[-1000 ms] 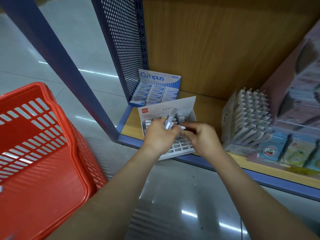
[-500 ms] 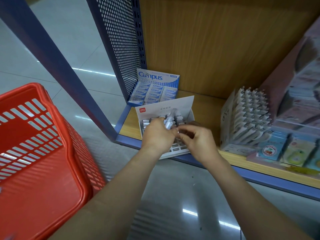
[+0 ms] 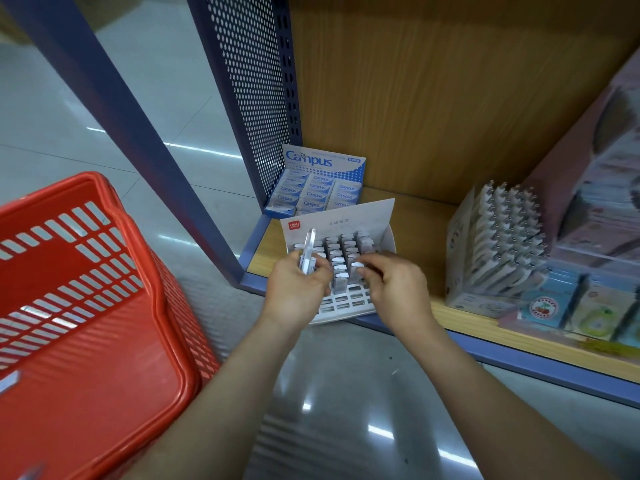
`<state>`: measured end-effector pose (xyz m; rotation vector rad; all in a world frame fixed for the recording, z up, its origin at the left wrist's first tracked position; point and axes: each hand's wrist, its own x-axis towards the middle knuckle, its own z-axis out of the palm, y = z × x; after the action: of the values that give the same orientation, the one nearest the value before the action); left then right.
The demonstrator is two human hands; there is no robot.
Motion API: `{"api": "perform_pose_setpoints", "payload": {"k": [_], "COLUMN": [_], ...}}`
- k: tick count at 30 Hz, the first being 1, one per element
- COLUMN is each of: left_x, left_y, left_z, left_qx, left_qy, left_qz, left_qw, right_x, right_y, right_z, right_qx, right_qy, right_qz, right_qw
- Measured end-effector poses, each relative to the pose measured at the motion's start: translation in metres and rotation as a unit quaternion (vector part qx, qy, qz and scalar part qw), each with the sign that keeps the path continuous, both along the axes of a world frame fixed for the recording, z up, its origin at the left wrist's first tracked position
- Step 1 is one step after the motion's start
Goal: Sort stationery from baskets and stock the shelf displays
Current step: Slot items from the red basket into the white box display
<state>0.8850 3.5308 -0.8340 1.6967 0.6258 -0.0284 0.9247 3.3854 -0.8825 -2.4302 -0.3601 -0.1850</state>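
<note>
Above the white cardboard display box [image 3: 367, 220], your left hand [image 3: 294, 292] clamps slim clear plastic pieces [image 3: 307, 259] upright; your right hand [image 3: 394, 289] pinches one white piece [image 3: 356, 266] standing in the box's grid.

Two hands, the left hand [image 3: 294, 289] and the right hand [image 3: 394, 289], are working at one white display tray [image 3: 346, 223], where four columns of small white refills [image 3: 337, 261] are showing. The left is gripping one clear plastic stick [image 3: 309, 244]; the right is pinching one white piece [image 3: 356, 265]. One red basket [image 3: 86, 410], one blue eraser box [image 3: 323, 161] showing three columns, and one pen stand [image 3: 498, 251] are sitting nearby, with at least two bright packets [image 3: 545, 306].
</note>
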Motion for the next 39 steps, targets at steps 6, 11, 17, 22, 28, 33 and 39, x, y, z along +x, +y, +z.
{"api": "perform_pose_setpoints", "payload": {"k": [6,11,17,22,28,33,39], "left_x": [-0.003,0.0,-0.01,-0.022,-0.03,-0.039,-0.038], "left_y": [-0.004,-0.007,-0.011,-0.018,-0.005,-0.002,-0.005], "left_z": [0.0,0.005,0.005,0.011,0.025,0.029,0.033], "left_qx": [0.006,-0.035,0.083,0.272,-0.062,-0.171,-0.206], "left_qy": [0.007,0.006,-0.016,-0.03,-0.027,-0.03,-0.087], "left_qz": [-0.023,-0.027,-0.122,-0.227,-0.196,-0.098,-0.05], "left_qw": [1.0,0.999,0.989,0.935,0.978,0.98,0.973], "right_x": [-0.001,0.001,-0.018,-0.028,-0.026,-0.031,-0.036], "right_y": [0.008,0.007,-0.009,0.001,-0.018,-0.018,-0.017], "right_z": [-0.01,-0.003,0.05,0.072,0.077,0.069,0.067], "right_qx": [0.128,0.322,0.404,0.358,0.612,0.65,0.61], "right_qy": [0.087,0.253,0.284,0.311,0.366,0.352,0.372], "right_qz": [-0.061,-0.112,-0.092,0.014,-0.104,-0.088,-0.054], "right_qw": [0.986,0.905,0.865,0.88,0.694,0.668,0.698]}}
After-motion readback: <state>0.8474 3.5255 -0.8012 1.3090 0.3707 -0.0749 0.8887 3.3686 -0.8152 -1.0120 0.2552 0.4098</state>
